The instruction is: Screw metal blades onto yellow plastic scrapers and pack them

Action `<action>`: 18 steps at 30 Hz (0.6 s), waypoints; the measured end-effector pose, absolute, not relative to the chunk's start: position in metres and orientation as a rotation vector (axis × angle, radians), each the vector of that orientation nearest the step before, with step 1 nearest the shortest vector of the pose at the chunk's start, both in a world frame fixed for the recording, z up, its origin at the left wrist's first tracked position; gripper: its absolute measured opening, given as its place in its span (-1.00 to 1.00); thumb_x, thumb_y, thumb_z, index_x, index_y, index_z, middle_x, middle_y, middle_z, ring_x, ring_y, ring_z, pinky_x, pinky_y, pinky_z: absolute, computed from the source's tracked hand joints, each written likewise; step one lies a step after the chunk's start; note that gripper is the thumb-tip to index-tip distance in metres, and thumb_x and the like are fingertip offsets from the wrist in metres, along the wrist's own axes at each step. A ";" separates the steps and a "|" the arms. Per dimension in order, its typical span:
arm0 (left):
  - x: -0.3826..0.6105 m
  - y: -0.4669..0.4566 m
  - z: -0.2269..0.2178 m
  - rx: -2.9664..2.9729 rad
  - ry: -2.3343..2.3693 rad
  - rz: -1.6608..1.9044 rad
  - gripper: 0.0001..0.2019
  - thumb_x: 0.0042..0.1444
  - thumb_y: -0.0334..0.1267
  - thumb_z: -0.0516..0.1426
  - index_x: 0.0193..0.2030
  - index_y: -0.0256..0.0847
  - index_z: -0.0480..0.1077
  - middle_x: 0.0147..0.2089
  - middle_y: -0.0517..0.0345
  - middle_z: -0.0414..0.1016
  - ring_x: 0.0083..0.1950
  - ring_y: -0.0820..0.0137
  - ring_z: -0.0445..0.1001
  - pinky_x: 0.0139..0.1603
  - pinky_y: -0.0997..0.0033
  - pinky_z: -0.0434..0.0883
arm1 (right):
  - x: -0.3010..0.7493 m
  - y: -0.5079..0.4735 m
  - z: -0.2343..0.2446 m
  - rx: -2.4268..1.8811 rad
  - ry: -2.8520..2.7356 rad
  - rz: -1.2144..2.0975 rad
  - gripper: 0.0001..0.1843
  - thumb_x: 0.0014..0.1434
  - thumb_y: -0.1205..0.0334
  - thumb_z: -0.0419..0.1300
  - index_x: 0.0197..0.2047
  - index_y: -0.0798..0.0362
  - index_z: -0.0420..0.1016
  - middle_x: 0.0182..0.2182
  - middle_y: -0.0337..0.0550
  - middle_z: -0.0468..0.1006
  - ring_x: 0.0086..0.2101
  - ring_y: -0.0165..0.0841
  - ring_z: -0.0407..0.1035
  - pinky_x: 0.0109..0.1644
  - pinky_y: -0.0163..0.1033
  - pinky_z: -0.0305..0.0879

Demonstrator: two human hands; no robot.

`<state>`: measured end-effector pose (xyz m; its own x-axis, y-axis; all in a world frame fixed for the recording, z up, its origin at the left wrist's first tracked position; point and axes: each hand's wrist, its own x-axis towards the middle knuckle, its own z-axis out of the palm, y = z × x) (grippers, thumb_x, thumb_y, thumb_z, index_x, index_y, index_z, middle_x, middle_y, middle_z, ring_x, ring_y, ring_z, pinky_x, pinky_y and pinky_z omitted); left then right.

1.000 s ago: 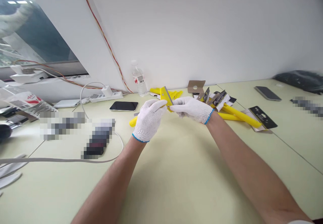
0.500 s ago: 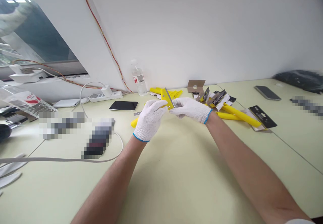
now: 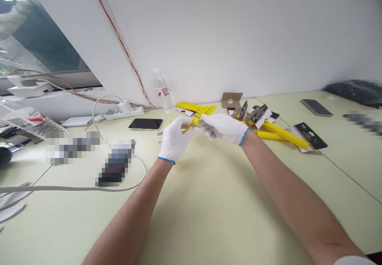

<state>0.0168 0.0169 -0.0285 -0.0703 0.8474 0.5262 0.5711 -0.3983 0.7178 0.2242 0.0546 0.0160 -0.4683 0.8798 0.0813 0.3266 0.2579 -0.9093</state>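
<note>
A yellow scraper (image 3: pixel 195 119) is between my two hands above the table, turned so that little of its face shows. My left hand (image 3: pixel 176 138), in a white knitted glove with a blue cuff, is closed on it. From the other side my right hand (image 3: pixel 224 128), gloved alike, pinches its end with thumb and fingertips; the exact contact is partly hidden. Just behind lie more yellow scrapers (image 3: pixel 186 106). Right of my hands is a pile of yellow-handled scrapers (image 3: pixel 286 134) with black-and-white card packaging (image 3: pixel 310 135).
A water bottle (image 3: pixel 162 92) stands by the wall, with a black phone (image 3: pixel 145 124) in front. A power strip (image 3: pixel 125 113) and white cable (image 3: pixel 89 189) lie left. A brown card (image 3: pixel 232 98), a grey phone (image 3: pixel 316 108) and a black bag (image 3: pixel 355 92) sit farther back.
The scraper has been tilted from showing its broad face and blade to nearly edge-on. Both hands stay close together, with my right fingers shifted slightly left along it.
</note>
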 end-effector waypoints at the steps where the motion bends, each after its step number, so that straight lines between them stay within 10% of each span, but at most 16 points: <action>1: 0.018 0.017 -0.028 1.890 1.541 1.443 -0.81 0.18 -0.40 0.27 -0.06 -0.18 0.55 -0.05 0.09 0.70 -0.09 0.32 0.69 -0.12 0.34 0.65 | 0.223 0.053 0.016 -1.102 -1.944 1.184 -0.59 0.45 0.05 0.27 0.22 0.13 0.51 0.10 0.00 0.55 -0.01 -0.21 0.53 0.06 -0.02 0.56; 18: 0.018 0.014 -0.019 1.635 1.429 1.271 -0.77 0.17 -0.23 0.32 -0.03 -0.16 0.58 -0.06 0.07 0.72 -0.09 0.23 0.71 -0.10 0.25 0.68 | 0.199 0.046 0.014 -1.148 -2.092 0.839 -0.61 0.47 0.04 0.24 0.21 0.11 0.52 0.14 0.01 0.53 0.05 -0.17 0.49 0.15 0.02 0.51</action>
<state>0.0178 0.0136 -0.0191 -0.0457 0.9641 0.2615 0.3723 -0.2265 0.9001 0.1992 0.0457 0.0139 -0.4438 0.8731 0.2018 0.4915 0.4255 -0.7599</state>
